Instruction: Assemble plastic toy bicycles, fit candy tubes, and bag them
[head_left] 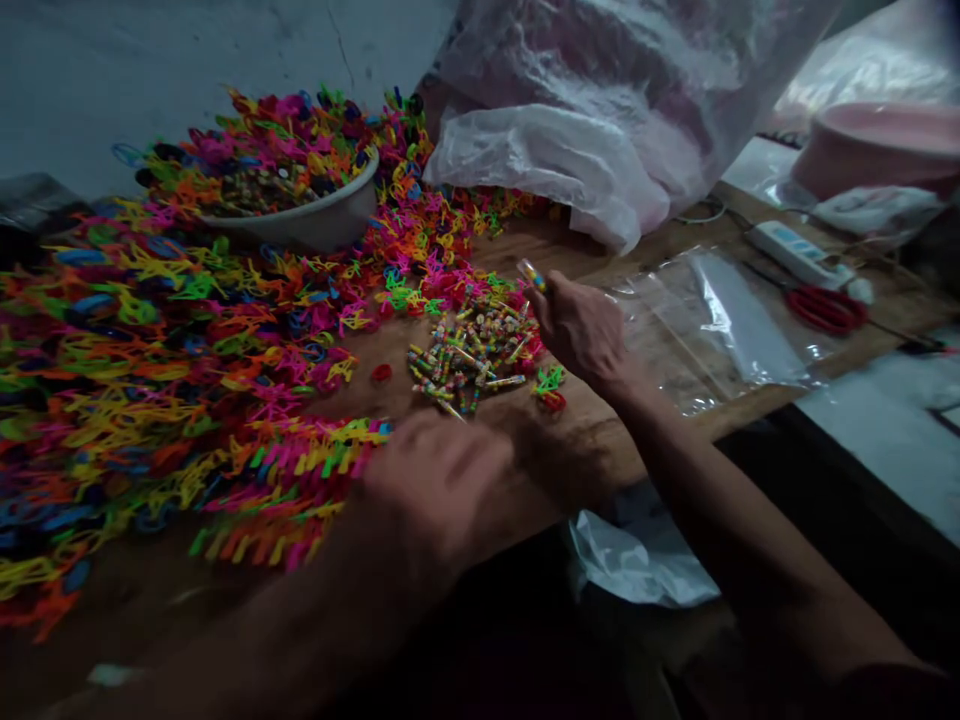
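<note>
My right hand (581,325) is closed on a small clear tube with coloured bits (531,274), whose end sticks out past the fingers. Just left of it lies a pile of similar small tubes (472,355) on the wooden table. Nearer to me, my left hand (442,470) is smeared by motion, and its fingers do not show clearly. It is beside rows of colourful plastic pieces (292,470). A few green and red pieces (551,385) sit below my right hand, and a small red ring (381,373) lies left of the tubes.
A big heap of bright plastic pieces (150,330) covers the left side, around a heaped pale basin (322,215). Large clear plastic bags (600,130) stand at the back. Flat clear bags (705,330), red-handled scissors (825,308), a power strip (799,252) and a pink tub (877,150) are at right.
</note>
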